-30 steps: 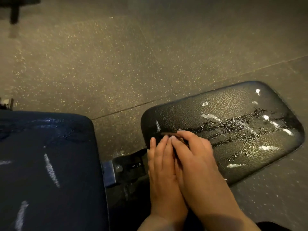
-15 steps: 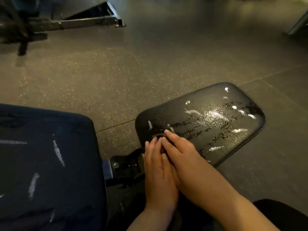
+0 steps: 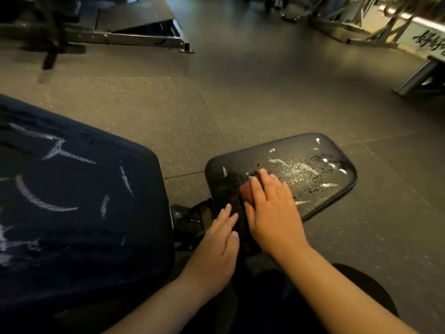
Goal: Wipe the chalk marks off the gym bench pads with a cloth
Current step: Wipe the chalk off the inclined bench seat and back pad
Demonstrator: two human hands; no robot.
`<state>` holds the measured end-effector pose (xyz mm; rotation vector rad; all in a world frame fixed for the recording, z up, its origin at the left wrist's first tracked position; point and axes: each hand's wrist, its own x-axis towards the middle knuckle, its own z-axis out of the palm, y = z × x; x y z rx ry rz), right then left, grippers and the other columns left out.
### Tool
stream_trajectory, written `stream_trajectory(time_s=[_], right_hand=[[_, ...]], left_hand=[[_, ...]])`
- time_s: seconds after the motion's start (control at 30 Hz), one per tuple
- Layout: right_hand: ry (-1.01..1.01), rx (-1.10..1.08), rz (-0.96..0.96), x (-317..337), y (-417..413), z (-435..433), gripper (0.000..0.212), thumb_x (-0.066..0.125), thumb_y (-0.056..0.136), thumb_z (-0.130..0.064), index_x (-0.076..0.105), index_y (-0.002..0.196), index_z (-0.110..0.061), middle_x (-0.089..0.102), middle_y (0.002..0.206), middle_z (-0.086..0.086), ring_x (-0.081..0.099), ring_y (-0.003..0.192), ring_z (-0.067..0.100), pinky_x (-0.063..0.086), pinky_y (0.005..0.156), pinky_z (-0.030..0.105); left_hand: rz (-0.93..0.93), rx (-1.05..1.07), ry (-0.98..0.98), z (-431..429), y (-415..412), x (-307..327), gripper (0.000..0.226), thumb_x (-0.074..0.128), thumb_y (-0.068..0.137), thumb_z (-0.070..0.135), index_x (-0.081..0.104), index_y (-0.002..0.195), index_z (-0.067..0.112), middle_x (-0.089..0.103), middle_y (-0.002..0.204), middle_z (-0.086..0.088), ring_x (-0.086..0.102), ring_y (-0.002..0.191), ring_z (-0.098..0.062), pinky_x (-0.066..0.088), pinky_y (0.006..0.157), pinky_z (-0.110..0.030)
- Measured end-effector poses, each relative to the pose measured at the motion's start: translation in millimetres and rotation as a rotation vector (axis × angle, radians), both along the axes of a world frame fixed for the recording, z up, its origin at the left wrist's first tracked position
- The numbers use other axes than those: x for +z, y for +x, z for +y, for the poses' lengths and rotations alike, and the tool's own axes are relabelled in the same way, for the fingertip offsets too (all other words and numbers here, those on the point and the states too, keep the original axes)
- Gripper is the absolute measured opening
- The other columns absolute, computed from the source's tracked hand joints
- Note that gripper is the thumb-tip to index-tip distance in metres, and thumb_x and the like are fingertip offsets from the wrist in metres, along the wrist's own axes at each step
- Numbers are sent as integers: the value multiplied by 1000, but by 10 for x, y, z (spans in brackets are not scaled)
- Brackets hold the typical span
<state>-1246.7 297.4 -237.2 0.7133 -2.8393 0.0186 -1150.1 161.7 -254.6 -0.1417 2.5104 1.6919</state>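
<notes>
Where chalk (image 3: 277, 161) streaks pebbled padding (image 3: 301, 144), the right hand (image 3: 272, 210) flattens reddish cloth (image 3: 246, 190).

One wide-angle camera, worn on the head, looks forward and down from close above the glossy black padded bench seat (image 3: 313, 150) at right and dark blue bench pad (image 3: 72, 237) at left; the speckled grey rubber floor (image 3: 240, 104) recedes far.

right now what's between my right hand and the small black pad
A reddish-brown cloth lies between them: the right hand presses it flat on the small black pad. The head view shows only its left edge beside the hand.
</notes>
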Motion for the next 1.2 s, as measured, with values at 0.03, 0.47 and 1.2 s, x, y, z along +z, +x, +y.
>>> stream_trajectory(time_s=[0.03, 0.47, 1.2], right_hand=[[16, 70, -15, -61, 82, -37, 56, 50, 98, -36, 47, 147, -8, 37, 157, 16, 36, 144, 35, 27, 120, 52], [-8, 241, -75, -109, 390, 145, 53, 48, 95, -32, 50, 144, -11, 42, 154, 10, 38, 143, 30, 26, 121, 50], [-43, 271, -101, -180, 599, 257, 48, 47, 98, -35, 53, 138, -9, 44, 151, 10, 33, 146, 30, 21, 123, 50]], left_hand=[[8, -5, -33, -1, 22, -34, 48, 32, 108, 26, 28, 156, 28, 8, 164, 21, 1, 144, 12, 4, 112, -10], [182, -18, -184, 15, 17, -309, 56, 37, 106, 17, 20, 159, 17, 7, 165, 10, -3, 149, 2, 4, 124, -23], [244, -30, -219, 55, 34, -504, 60, 34, 104, 22, 14, 160, 14, -3, 168, 7, -10, 151, -1, 12, 126, -38]])
